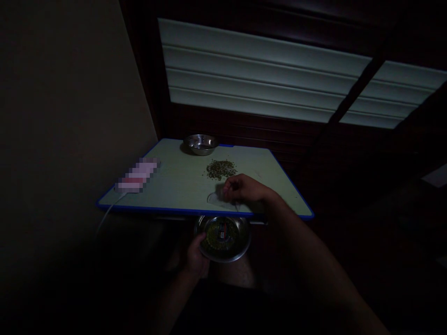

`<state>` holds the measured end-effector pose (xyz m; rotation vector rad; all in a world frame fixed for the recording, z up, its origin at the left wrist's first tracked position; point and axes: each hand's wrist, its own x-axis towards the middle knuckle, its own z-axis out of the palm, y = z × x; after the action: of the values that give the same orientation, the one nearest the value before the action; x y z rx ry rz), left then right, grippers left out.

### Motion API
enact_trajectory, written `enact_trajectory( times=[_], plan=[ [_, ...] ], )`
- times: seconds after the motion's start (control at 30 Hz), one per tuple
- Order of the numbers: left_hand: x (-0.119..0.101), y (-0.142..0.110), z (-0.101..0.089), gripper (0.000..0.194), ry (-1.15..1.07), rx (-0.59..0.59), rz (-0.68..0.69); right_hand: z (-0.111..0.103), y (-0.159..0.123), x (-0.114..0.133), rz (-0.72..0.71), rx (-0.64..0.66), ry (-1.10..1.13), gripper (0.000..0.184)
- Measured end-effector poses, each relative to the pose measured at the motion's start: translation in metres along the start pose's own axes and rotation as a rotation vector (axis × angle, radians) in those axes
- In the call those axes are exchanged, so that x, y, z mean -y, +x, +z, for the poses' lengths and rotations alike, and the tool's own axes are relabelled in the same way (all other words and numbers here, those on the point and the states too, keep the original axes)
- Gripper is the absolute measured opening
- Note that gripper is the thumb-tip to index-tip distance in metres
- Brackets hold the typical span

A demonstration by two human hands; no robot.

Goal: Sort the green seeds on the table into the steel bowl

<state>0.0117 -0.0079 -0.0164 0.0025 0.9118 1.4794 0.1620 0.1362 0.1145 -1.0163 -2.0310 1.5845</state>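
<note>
Below the table's front edge, my left hand [198,256] grips the left rim of a shiny metal bowl [240,249], thumb over the rim. Small greenish grains lie in that bowl, with a small dark item bearing a pale and red label [222,231] among them. Over the front of the table my right hand [244,188] is closed, fingers pinched on a thin clear plastic piece [220,200] close to the tabletop; its exact kind is too dark to make out. Just beyond the right hand is a loose heap of small brownish-green grains [220,170].
A second metal bowl [201,145] stands at the back of the pale, blue-edged table [174,186]. On the left lies a blurred-out pinkish item [138,176], with a white cable [111,207] hanging over the edge. Dark wood panelling and a wall enclose the table.
</note>
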Motion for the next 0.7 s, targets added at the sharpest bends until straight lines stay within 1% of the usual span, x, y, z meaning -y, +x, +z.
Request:
enact_trajectory(
  times=[0.07,0.1,0.17,0.23,0.27,0.3,0.4,0.5,0.7],
  plan=[
    [0.000,0.001,-0.002,0.025,0.020,-0.001,-0.027,-0.011,0.011,0.000,-0.067,-0.126,0.016,0.023],
    [0.001,0.001,-0.002,0.023,0.025,-0.002,-0.039,-0.016,0.017,-0.001,-0.113,-0.225,0.016,0.022],
    [0.001,0.002,-0.003,0.020,0.026,-0.009,-0.059,-0.025,0.030,-0.005,-0.203,-0.484,0.016,0.020],
    [0.001,0.000,-0.002,0.019,0.022,-0.011,-0.074,-0.030,0.040,-0.012,-0.223,-0.704,0.014,0.016],
    [0.000,-0.001,-0.001,0.019,0.021,-0.013,-0.079,-0.032,0.043,-0.016,-0.232,-0.781,0.012,0.015],
    [0.000,-0.002,0.000,0.018,0.022,-0.017,-0.086,-0.034,0.045,-0.021,-0.235,-0.825,-0.001,0.016],
    [-0.003,-0.006,0.004,0.015,0.027,-0.045,-0.103,-0.038,0.043,-0.033,-0.197,-0.851,-0.067,0.021],
    [-0.005,-0.007,0.007,0.017,0.027,-0.051,-0.084,-0.041,0.039,-0.040,-0.135,-0.852,-0.077,0.023],
    [-0.006,-0.006,0.004,0.015,0.057,-0.045,-0.099,-0.036,0.038,-0.041,-0.167,-0.834,-0.188,0.017]
  ],
)
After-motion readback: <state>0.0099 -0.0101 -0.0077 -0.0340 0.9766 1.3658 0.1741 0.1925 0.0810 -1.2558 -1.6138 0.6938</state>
